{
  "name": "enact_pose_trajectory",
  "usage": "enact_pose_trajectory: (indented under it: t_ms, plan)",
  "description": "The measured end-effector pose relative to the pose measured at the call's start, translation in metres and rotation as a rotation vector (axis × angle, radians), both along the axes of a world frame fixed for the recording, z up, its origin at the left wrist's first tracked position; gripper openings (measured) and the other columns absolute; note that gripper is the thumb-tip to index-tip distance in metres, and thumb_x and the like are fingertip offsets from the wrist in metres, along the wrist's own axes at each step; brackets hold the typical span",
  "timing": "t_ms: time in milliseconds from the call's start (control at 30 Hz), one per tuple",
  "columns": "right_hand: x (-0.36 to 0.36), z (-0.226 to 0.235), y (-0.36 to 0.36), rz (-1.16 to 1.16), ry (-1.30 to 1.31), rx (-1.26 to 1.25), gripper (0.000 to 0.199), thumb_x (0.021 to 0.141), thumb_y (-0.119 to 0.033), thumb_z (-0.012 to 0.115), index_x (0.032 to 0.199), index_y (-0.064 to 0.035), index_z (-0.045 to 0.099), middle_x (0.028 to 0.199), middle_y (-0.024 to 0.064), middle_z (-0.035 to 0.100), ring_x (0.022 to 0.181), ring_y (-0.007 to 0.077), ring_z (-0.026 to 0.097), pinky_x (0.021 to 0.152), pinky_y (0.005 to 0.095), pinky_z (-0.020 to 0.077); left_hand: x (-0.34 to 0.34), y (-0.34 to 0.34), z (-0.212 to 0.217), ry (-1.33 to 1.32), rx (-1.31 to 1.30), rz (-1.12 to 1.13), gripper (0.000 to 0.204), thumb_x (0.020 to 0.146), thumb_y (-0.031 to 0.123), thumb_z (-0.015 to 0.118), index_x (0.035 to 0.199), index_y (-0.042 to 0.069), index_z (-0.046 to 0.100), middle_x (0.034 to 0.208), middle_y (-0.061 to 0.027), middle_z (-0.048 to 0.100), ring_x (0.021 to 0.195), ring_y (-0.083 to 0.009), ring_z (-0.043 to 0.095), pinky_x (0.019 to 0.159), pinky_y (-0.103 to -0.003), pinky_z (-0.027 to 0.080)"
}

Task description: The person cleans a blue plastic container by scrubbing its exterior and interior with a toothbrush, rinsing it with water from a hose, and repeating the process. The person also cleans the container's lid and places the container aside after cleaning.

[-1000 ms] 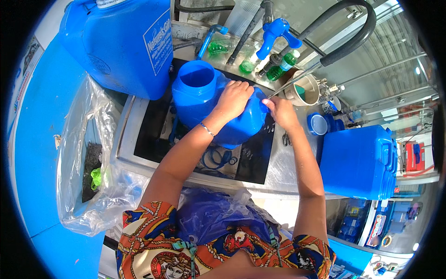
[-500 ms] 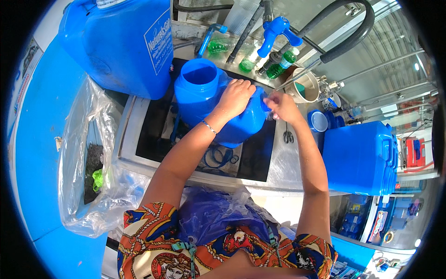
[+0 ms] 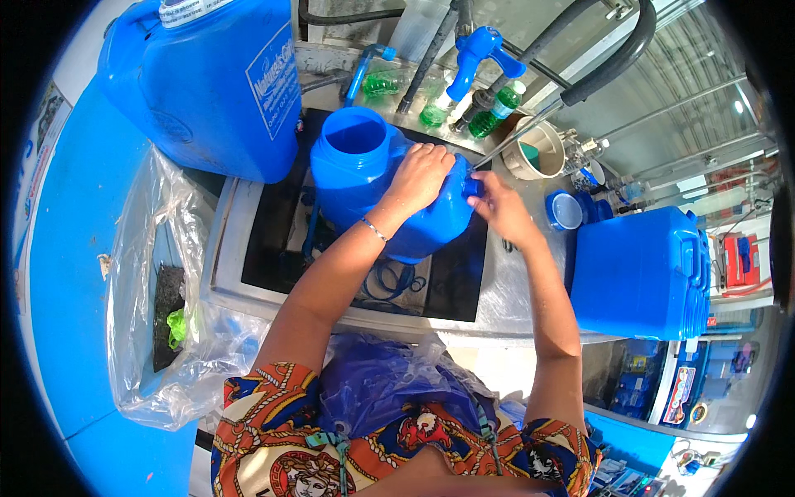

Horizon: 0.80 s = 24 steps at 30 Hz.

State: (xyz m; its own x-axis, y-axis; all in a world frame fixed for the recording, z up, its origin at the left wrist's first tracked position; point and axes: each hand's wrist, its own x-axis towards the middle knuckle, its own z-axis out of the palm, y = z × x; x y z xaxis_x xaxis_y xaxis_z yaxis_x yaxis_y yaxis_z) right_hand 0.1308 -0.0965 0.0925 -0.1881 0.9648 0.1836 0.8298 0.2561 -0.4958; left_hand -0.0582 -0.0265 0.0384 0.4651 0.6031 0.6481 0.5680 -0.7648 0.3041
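A blue plastic water jug (image 3: pixel 348 178) with a wide uncovered mouth lies tilted over the dark sink opening (image 3: pixel 451 286). My left hand (image 3: pixel 420 178) is wrapped over the jug's top, where the handle seems to be, steadying it. At the jug's right end is a small blue cap (image 3: pixel 473 188). My right hand (image 3: pixel 503 203) pinches this cap between thumb and fingers; the other fingers are curled. Inside the sink, below the jug, lies a loop of thin blue tubing (image 3: pixel 381 283).
A large blue container (image 3: pixel 207 99) stands at the left, beside clear plastic sheeting (image 3: pixel 137 331). Behind the sink are a blue-handled tap (image 3: pixel 480 58), green bottles (image 3: pixel 494 112) and a cream pail (image 3: pixel 534 149). More blue containers (image 3: pixel 629 277) stand at the right.
My right hand has turned at the jug's end, and the small cap now shows more plainly between its fingers. My left hand stays in place on the jug. The view has shifted slightly.
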Motion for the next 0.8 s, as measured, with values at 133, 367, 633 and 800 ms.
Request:
enact_pose_trajectory:
  t_ms: [133, 367, 633, 800]
  plan:
    - [0.004, -0.019, -0.018, -0.207, -0.065, 0.016, 0.035, 0.095, -0.032, 0.056, 0.102, 0.0019, 0.055, 0.075, 0.0229, 0.063, 0.076, 0.0422, 0.064, 0.069, 0.0454, 0.0505, 0.010, -0.008, -0.003, -0.070, 0.043, -0.062, 0.013, 0.077, 0.010, 0.055, 0.088, 0.007, 0.060, 0.084, -0.0100, 0.055, 0.089, -0.0296, 0.056, 0.083, -0.042, 0.043]
    - [0.043, -0.017, -0.045, -0.402, -0.247, -0.383, 0.064, 0.097, -0.057, 0.038, 0.098, 0.0011, 0.066, 0.087, 0.0220, 0.068, 0.087, 0.0403, 0.066, 0.101, 0.0529, 0.0327, 0.042, -0.041, -0.015, -0.146, 0.032, -0.298, 0.018, 0.079, 0.010, 0.055, 0.094, 0.005, 0.064, 0.098, -0.0131, 0.057, 0.104, -0.0324, 0.054, 0.102, -0.045, 0.039]
    - [0.024, -0.041, -0.038, -0.314, 1.140, -0.931, 0.039, 0.091, -0.037, 0.063, 0.109, -0.0021, 0.059, 0.082, 0.0097, 0.065, 0.068, 0.0202, 0.063, 0.062, 0.0328, 0.0515, 0.032, -0.097, -0.025, -0.304, -0.008, -0.383, 0.024, 0.072, 0.002, 0.062, 0.096, 0.003, 0.060, 0.098, -0.0143, 0.057, 0.101, -0.0323, 0.056, 0.101, -0.044, 0.040]
    - [0.016, -0.052, -0.064, -0.439, 1.052, -0.765, 0.011, 0.087, -0.011, 0.064, 0.087, -0.0048, 0.055, 0.067, 0.0032, 0.054, 0.053, 0.0148, 0.054, 0.050, 0.0283, 0.0463, -0.020, -0.104, -0.099, -0.524, -0.385, 0.104, 0.033, 0.071, 0.000, 0.061, 0.103, 0.004, 0.057, 0.105, -0.0175, 0.054, 0.102, -0.0362, 0.054, 0.089, -0.043, 0.044]
